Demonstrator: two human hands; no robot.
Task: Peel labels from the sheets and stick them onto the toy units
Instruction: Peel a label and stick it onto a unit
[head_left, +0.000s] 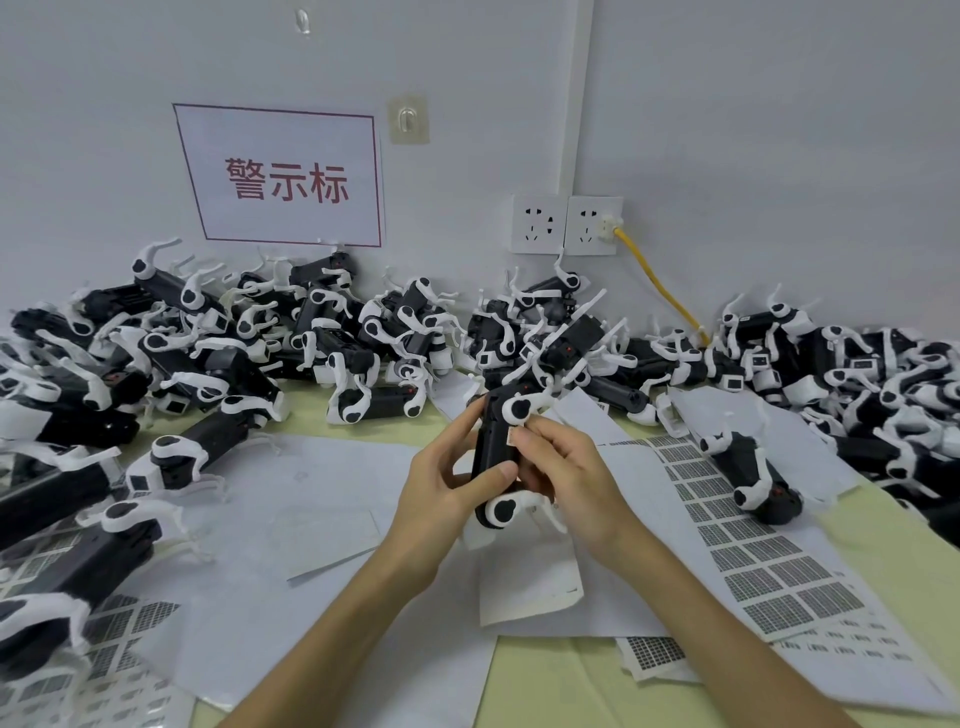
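Observation:
I hold one black-and-white toy dog unit (497, 451) upright above the table's middle. My left hand (447, 478) grips its black body from the left, thumb across the front. My right hand (561, 470) curls against the body's right side and pinches a small label (511, 435) at the toy's edge. A label sheet (748, 540) with rows of grey printed labels lies flat to the right of my hands. More label sheets (119, 639) lie at the lower left.
Heaps of toy dog units (208, 353) fill the left, back and right (857, 374) of the table. One unit (748, 473) lies on the right sheet. Blank backing papers (322, 499) cover the middle. A yellow cable (660, 286) hangs from the wall socket.

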